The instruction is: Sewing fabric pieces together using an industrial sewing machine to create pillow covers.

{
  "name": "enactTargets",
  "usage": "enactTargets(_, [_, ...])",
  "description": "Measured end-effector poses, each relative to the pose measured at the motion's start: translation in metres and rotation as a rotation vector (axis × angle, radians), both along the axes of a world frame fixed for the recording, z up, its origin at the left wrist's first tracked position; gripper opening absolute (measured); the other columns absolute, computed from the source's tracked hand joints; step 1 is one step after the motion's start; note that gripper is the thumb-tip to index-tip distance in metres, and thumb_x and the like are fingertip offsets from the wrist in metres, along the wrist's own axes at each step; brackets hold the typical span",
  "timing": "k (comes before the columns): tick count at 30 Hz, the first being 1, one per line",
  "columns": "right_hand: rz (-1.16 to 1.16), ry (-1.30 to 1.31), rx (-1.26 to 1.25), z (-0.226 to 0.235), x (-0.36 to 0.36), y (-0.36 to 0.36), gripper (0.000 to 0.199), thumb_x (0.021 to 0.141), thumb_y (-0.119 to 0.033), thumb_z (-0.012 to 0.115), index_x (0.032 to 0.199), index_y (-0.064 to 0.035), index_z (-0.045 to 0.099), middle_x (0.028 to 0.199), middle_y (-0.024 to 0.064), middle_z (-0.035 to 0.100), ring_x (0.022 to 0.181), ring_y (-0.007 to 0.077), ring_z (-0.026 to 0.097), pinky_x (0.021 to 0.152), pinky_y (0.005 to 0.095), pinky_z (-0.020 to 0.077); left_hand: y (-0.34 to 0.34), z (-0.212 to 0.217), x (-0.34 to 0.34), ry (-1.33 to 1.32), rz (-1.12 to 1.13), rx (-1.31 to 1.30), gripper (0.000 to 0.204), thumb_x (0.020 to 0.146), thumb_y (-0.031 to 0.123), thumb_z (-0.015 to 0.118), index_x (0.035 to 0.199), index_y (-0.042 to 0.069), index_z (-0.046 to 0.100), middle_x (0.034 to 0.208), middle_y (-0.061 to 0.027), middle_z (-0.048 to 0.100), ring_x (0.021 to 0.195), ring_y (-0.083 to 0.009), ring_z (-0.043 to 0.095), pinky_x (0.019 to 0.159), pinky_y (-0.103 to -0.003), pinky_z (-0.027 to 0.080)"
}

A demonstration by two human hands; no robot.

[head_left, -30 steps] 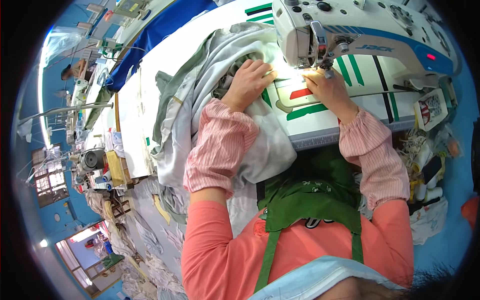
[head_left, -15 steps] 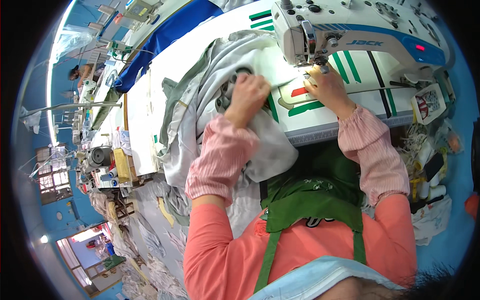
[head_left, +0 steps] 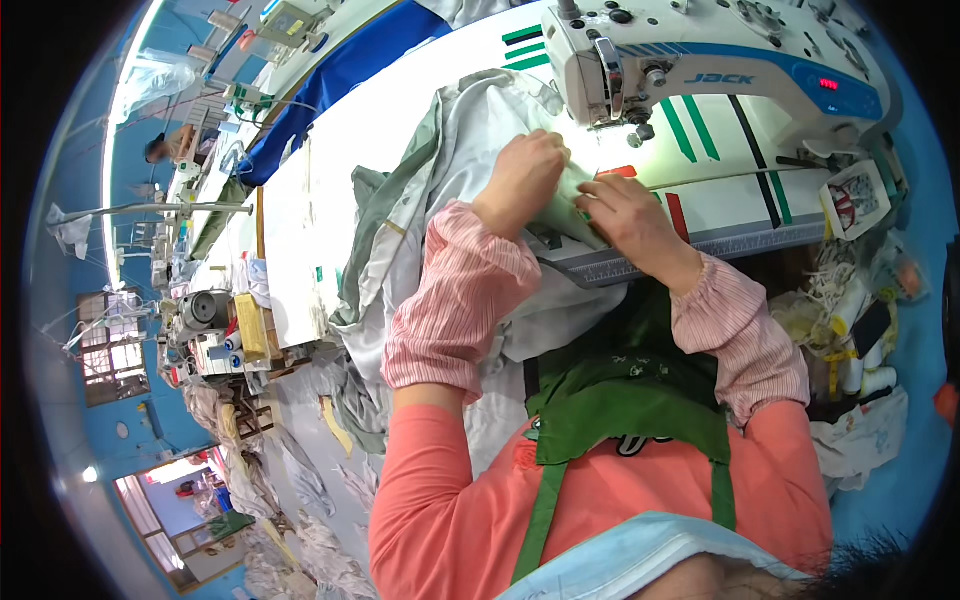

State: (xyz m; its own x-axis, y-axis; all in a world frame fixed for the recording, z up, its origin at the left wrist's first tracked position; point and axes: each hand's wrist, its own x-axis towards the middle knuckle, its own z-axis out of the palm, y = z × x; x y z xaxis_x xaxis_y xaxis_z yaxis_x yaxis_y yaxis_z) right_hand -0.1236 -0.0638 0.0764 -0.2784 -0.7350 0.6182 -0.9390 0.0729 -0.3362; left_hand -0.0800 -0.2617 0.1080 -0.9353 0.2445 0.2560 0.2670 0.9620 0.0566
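A pale grey garment [head_left: 470,110] with a darker grey-green edge lies bunched on the sewing table, part of it hanging over the front edge. My left hand [head_left: 524,178] is closed on its cloth, just left of the sewing machine [head_left: 690,75]. Thumb and fingers of my right hand [head_left: 632,222] pinch the garment's right edge, in front of the machine's needle area. Cloth stretches between the two hands. The machine's presser foot is lost in the bright lamp glare.
A ruler strip [head_left: 620,270] runs along the table's front edge. Green, black and red tape marks the white top. At the right are a white tray [head_left: 856,203] and thread cones [head_left: 878,381]. Blue cloth [head_left: 350,75] lies beyond the table. Another person [head_left: 180,146] sits far left.
My right hand has come away from beneath the machine head towards me, onto the cloth edge. My left hand has moved right and slightly farther away, and the garment has shifted with it.
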Motion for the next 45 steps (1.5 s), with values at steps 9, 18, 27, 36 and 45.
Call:
enactTargets(9, [0.008,0.009,0.122,-0.016,-0.009,-0.002,0.010,0.073,-0.007,0.056,0.083,-0.0051,0.060,0.086,0.0061,0.059,0.085,0.0234,0.057,0.077,0.0340,0.0482,0.007,-0.017,0.003,-0.181,0.157,0.023,0.021,0.084,0.021,0.060,0.091,0.002,0.061,0.091,-0.0149,0.060,0.087,-0.0327,0.062,0.073,-0.040,0.051])
enactTargets(18, [-0.001,-0.099,0.048,-0.004,-0.023,0.030,0.014,0.071,0.000,0.064,0.085,-0.0029,0.061,0.089,0.0050,0.062,0.091,0.0219,0.059,0.080,0.0336,0.0479,0.045,-0.004,0.018,-0.195,0.304,0.022,0.036,0.084,0.035,0.061,0.105,0.007,0.063,0.101,-0.0164,0.056,0.070,-0.0310,0.066,0.056,-0.040,0.052])
enactTargets(27, [-0.067,-0.070,0.072,-0.003,-0.022,0.038,0.014,0.071,-0.002,0.064,0.085,-0.0031,0.062,0.093,0.0052,0.063,0.094,0.0225,0.059,0.082,0.0333,0.0486,0.049,-0.008,0.015,-0.195,0.278,0.014,0.038,0.082,0.037,0.064,0.108,0.010,0.062,0.104,-0.0161,0.055,0.067,-0.0319,0.065,0.056,-0.041,0.052])
enactTargets(36, [-0.254,-0.216,-0.084,-0.036,0.049,0.149,0.029,0.072,-0.003,0.067,0.100,-0.0037,0.063,0.106,0.0110,0.060,0.100,0.0287,0.058,0.084,0.0385,0.0490,0.039,-0.005,0.031,-0.130,0.253,-0.077,0.037,0.084,0.032,0.064,0.114,0.012,0.058,0.123,-0.0144,0.054,0.088,-0.0348,0.063,0.068,-0.041,0.052])
enactTargets(45, [-1.132,-0.630,0.541,-0.146,0.083,0.430,0.023,0.084,-0.016,0.063,0.100,0.0003,0.066,0.088,0.0185,0.067,0.081,0.0370,0.064,0.074,0.0419,0.0509,0.052,0.000,0.043,-0.183,0.173,-0.068,0.033,0.085,0.017,0.059,0.117,0.007,0.060,0.124,-0.0162,0.055,0.105,-0.0355,0.058,0.083,-0.043,0.048])
